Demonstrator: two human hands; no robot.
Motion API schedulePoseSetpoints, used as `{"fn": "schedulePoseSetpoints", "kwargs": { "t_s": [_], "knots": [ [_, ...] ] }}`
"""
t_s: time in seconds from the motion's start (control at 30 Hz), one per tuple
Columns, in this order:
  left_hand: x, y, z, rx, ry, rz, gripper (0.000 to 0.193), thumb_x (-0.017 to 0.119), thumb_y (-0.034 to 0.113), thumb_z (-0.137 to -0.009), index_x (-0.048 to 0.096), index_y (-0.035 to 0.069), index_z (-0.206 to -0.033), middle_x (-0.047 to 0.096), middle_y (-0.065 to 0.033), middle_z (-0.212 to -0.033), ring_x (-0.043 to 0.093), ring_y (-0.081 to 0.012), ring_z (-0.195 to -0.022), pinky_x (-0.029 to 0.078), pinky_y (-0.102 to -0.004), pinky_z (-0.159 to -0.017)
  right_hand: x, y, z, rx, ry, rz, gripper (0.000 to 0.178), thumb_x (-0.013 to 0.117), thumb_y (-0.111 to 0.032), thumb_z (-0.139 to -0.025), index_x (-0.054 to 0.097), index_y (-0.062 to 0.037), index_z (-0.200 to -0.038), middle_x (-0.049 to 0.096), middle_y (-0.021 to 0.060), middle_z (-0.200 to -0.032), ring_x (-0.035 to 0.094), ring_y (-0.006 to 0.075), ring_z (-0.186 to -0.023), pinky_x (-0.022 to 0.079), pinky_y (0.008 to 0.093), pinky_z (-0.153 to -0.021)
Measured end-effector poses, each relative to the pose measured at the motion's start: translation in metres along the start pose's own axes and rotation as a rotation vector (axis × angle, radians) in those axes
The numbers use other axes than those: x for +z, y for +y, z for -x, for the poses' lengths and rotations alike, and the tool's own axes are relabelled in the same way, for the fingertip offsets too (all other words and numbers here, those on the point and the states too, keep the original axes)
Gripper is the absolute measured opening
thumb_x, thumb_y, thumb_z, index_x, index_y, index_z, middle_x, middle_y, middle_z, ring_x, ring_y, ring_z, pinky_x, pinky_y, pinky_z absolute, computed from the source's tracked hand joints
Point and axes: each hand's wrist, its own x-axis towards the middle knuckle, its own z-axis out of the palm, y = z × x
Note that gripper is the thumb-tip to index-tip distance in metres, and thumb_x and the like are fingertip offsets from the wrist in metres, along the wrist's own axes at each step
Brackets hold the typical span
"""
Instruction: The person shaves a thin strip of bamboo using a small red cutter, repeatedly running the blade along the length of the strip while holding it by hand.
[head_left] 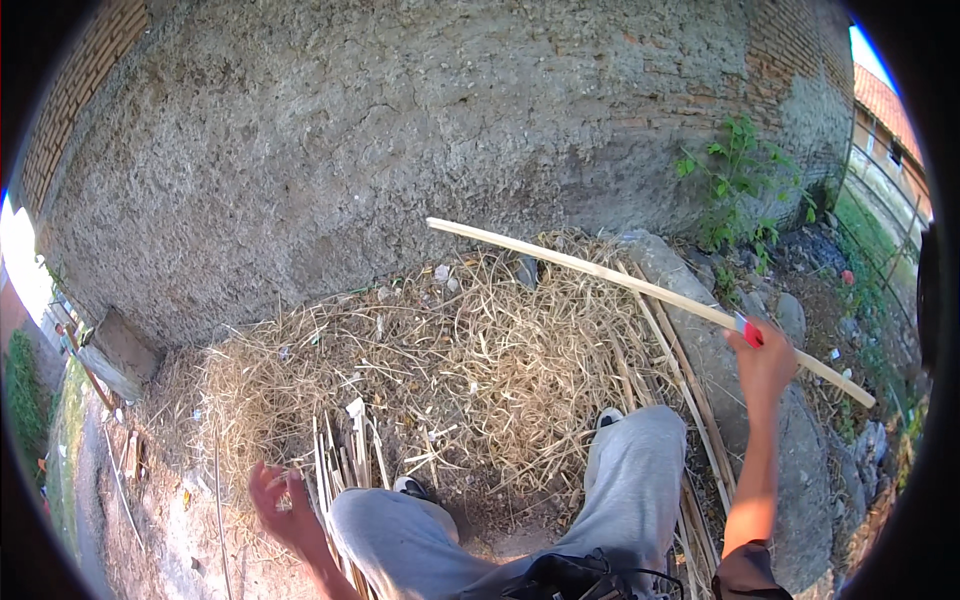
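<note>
A long, pale strip of split bamboo or wood (580, 264) slants from upper middle down to the right. My right hand (762, 362) is closed around it toward its lower right end. At the same grip a small red object with a pale bluish edge (750, 332) shows against the strip; its kind I cannot make out. My left hand (282, 508) hangs by my left knee, fingers loosely bent and apart, with nothing in it. Beside that hand lies a bundle of thin pale strips (338, 455), partly hidden by my leg.
Curled shavings (540, 370) cover the ground between my feet and a rough grey wall (400, 150). More long strips (690, 400) lie along a large stone slab (800, 480) on the right. A green plant (735, 190) grows at the wall's foot.
</note>
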Motion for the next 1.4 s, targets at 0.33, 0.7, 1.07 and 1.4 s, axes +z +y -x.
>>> {"fn": "schedulePoseSetpoints", "kwargs": {
  "t_s": [0.33,0.7,1.07,1.4],
  "knots": [
    [0.167,0.143,-0.029,0.705,-0.428,0.171,0.044,0.074,0.021,-0.083,0.06,0.007,-0.123,0.06,-0.0148,-0.122,0.053,-0.0324,-0.121,0.031,-0.052,-0.109,0.121,-0.166,-0.008,-0.277,-0.635,-0.146,0.041,0.088,-0.04,-0.063,0.076,-0.0112,-0.089,0.07,0.0117,-0.08,0.068,0.0279,-0.077,0.052,0.0412,-0.072],
    [0.182,0.087,-0.038,0.686,-0.501,0.031,0.012,0.076,0.006,-0.074,0.07,0.009,-0.085,0.067,-0.0029,-0.083,0.059,-0.0229,-0.084,0.031,-0.0415,-0.096,0.171,-0.172,0.04,-0.409,-0.543,-0.539,0.036,0.087,-0.026,-0.07,0.073,-0.0073,-0.097,0.065,0.0082,-0.1,0.067,0.0241,-0.086,0.053,0.0354,-0.077],
    [0.162,0.066,-0.067,0.702,-0.01,0.013,0.019,0.075,-0.001,-0.065,0.068,0.012,-0.077,0.065,0.0,-0.078,0.059,-0.0207,-0.081,0.034,-0.0367,-0.089,0.219,-0.12,0.002,0.531,-0.413,-1.239,0.041,0.077,-0.015,-0.083,0.063,0.0039,-0.115,0.061,0.0102,-0.092,0.061,0.0186,-0.085,0.051,0.0339,-0.071],
    [0.152,0.057,-0.072,0.597,0.057,0.072,0.018,0.074,-0.003,-0.068,0.069,0.013,-0.074,0.066,0.0018,-0.081,0.059,-0.0203,-0.087,0.033,-0.0352,-0.093,0.226,-0.132,0.006,0.956,-0.631,-1.606,0.016,0.074,-0.018,-0.088,0.062,-0.0084,-0.093,0.058,0.0002,-0.078,0.037,0.007,-0.053,0.036,0.0251,-0.05]
  ]
}}
